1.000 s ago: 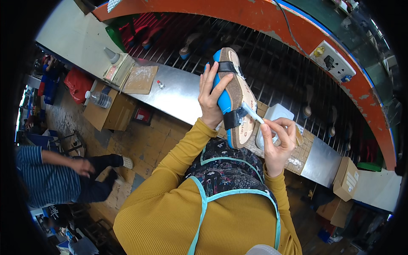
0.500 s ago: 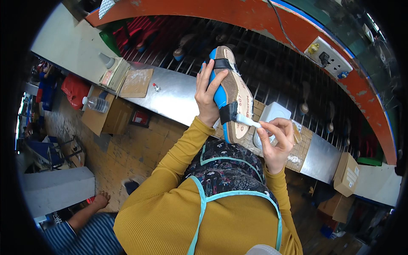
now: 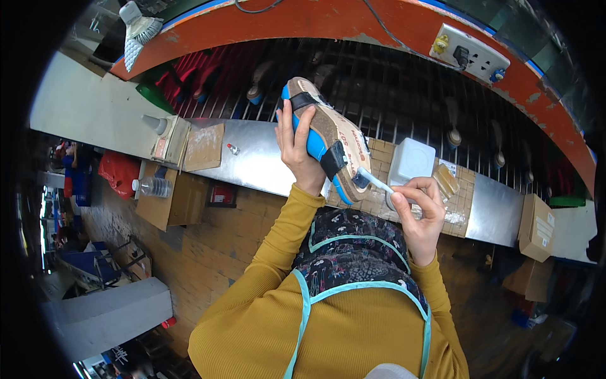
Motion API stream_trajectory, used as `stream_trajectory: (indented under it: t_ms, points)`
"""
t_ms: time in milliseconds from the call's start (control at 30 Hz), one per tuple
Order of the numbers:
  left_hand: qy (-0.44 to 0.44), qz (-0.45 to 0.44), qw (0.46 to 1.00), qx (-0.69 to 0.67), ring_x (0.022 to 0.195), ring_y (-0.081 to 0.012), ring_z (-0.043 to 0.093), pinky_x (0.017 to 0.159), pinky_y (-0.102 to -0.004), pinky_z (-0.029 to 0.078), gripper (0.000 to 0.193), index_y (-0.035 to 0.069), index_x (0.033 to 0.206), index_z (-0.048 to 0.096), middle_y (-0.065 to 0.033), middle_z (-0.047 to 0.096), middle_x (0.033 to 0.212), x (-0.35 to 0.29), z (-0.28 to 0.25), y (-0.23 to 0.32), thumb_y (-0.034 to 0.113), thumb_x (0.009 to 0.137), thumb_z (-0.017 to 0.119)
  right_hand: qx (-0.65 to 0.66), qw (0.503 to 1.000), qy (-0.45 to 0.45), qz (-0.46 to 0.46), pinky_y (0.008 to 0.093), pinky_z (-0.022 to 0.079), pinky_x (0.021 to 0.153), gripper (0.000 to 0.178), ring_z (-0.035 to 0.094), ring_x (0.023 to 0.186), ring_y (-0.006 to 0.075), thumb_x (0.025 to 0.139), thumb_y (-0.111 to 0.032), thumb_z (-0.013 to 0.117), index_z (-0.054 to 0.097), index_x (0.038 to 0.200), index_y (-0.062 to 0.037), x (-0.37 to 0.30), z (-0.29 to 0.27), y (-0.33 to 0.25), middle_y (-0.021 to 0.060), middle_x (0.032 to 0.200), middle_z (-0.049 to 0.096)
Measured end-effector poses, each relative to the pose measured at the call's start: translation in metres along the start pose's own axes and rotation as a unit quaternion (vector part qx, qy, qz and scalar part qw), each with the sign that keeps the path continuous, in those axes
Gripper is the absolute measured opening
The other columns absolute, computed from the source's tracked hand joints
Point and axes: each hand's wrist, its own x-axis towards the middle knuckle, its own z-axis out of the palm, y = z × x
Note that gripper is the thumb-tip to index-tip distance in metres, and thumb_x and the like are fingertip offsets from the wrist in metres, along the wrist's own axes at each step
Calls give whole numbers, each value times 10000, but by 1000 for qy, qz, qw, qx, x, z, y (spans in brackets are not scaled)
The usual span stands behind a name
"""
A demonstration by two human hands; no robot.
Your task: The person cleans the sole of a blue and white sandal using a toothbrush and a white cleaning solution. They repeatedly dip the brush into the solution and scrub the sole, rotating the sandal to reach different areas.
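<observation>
My left hand (image 3: 298,151) is wrapped round a blue shoe last (image 3: 315,145), held up over the bench with its underside turned toward me. A tan and brown insole (image 3: 341,136) covers that face, with black straps (image 3: 332,160) folded over its edges. Between the thumb and fingers of my right hand (image 3: 420,211) is a white-handled brush (image 3: 380,182). Its dark head touches the insole near the lower end. Just beyond that hand, a white plastic container (image 3: 413,161) sits on a tan gridded board (image 3: 457,218).
Behind the bench runs a rack of metal rods (image 3: 404,95) bearing several lasts, under an orange beam (image 3: 353,25) with a socket strip (image 3: 470,54). A small tube (image 3: 233,149) and a brown board (image 3: 204,148) lie leftward. Cardboard boxes (image 3: 536,227) stand at the right.
The brush head has shifted from beside the lower black strap toward the insole's lower end. The view has turned, and the co-worker's arm at lower left is out of sight.
</observation>
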Motion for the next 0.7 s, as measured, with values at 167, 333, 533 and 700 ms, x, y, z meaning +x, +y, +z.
stream_trajectory:
  t_ms: [167,333,533,700]
  points:
    - [-13,22,998,65,1365,-462,375,1096,-629,274,542,236,1279,627,-149,418,1501,-3,-2,3,179,760,773,-55,998,24,21,240,394,628,117,504,622,78,798,-92,773,763,905,-46,-5,2,-3,36,902,576]
    - [-13,37,997,70,1367,-465,370,1102,-625,266,540,238,1277,628,-147,422,1500,-5,0,1,170,761,772,-119,991,54,3,278,340,742,150,503,600,85,781,-133,791,768,918,-79,-7,5,-5,30,920,580]
    - [-15,8,1000,19,1366,-440,385,1113,-578,286,562,184,1276,619,-175,428,1485,-5,2,-3,171,740,788,-142,985,79,-64,289,333,777,196,535,664,104,751,-140,816,770,937,-98,-10,11,-2,32,950,581]
    - [-25,-1,998,-53,1355,-399,419,1095,-463,369,580,91,1284,586,-224,441,1455,0,5,4,142,740,781,-124,984,106,-69,300,327,798,271,557,797,140,694,-141,849,775,954,-129,-9,13,4,36,954,576]
